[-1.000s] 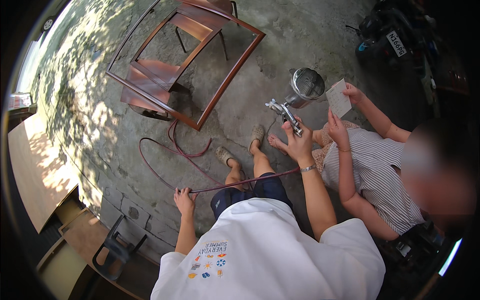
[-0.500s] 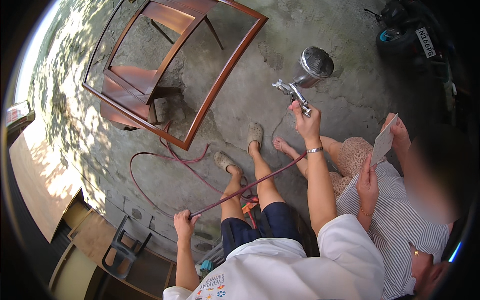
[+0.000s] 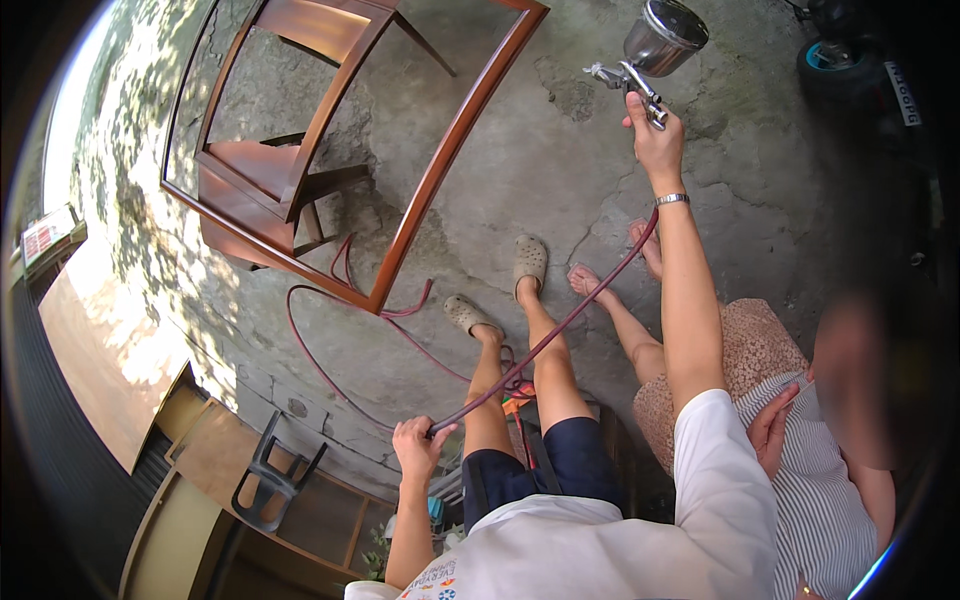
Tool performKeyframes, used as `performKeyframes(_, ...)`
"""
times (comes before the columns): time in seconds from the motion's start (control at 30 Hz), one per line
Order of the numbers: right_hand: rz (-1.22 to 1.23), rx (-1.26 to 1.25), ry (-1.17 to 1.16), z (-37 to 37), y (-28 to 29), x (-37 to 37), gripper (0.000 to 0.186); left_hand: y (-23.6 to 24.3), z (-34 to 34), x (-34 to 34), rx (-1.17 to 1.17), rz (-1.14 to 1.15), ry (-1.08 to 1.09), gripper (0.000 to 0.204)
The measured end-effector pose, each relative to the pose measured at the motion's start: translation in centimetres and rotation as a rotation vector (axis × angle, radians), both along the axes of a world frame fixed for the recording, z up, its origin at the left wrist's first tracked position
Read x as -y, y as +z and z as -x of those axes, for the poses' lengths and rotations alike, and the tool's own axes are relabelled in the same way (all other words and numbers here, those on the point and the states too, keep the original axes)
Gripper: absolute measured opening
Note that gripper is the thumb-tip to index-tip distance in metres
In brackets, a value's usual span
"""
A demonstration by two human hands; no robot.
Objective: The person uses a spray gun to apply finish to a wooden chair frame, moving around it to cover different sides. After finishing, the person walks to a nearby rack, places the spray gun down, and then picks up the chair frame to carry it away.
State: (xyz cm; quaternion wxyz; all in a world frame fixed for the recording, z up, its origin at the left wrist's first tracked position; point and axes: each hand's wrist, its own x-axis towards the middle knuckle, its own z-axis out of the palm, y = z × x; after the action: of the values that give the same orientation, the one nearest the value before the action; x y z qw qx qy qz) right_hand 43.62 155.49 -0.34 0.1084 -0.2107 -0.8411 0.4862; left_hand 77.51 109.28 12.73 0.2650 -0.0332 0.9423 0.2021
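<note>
A metal spray gun (image 3: 640,85) with a round silver cup (image 3: 665,40) on it is gripped in my right hand (image 3: 657,140), arm stretched out ahead. Its dark red air hose (image 3: 575,318) runs back past my wrist and across my legs. My left hand (image 3: 418,447) is closed around that hose, low on the left side. Ahead to the left stands a reddish-brown wooden frame (image 3: 440,180), its glossy edge nearest me. The spray gun points toward it but stays well apart. Inside and behind the frame shows a brown wooden chair (image 3: 250,180).
Hose loops (image 3: 350,400) lie on the concrete floor (image 3: 500,150) by my feet. At my right sits a person in a striped top (image 3: 820,490). A motorbike wheel (image 3: 835,65) is at the far right. Boards (image 3: 110,350) and a dark plastic stool (image 3: 270,480) lie at left.
My right hand has moved forward and right with the spray gun. My left hand still holds the hose. The person beside me has shifted, and the white card no longer shows.
</note>
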Motion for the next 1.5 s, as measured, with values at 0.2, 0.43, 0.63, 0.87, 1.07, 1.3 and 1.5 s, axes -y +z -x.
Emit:
performKeyframes(0.2,-0.028,-0.126,-0.144,6.1,-4.0,-1.9,0.055,-0.7,1.0,-1.0,0.044,-0.021,0.099,0.053)
performKeyframes(0.43,0.053,-0.050,-0.164,3.8,-5.8,0.2,0.055,-1.9,-1.3,2.1,0.087,0.037,0.124,0.050)
performKeyframes(0.63,0.186,-0.037,-0.069,-6.2,-7.0,7.7,0.048,-0.8,-2.8,8.5,0.090,0.092,0.017,0.048)
performKeyframes(0.87,0.239,-0.030,-0.015,-15.0,-6.2,14.8,0.041,0.7,-4.4,16.2,0.067,0.157,-0.048,0.048)
performKeyframes(1.07,0.275,-0.025,0.034,-20.5,-6.4,19.7,0.042,1.4,-6.2,20.2,0.030,0.193,-0.097,0.048)
performKeyframes(1.3,0.312,0.021,0.118,-26.2,-6.2,24.6,0.045,2.1,-8.3,22.5,0.036,0.225,-0.112,0.047)
performKeyframes(1.5,0.226,0.011,0.344,-29.2,-3.0,27.5,0.034,2.7,-9.8,23.0,0.060,0.224,-0.106,0.046)
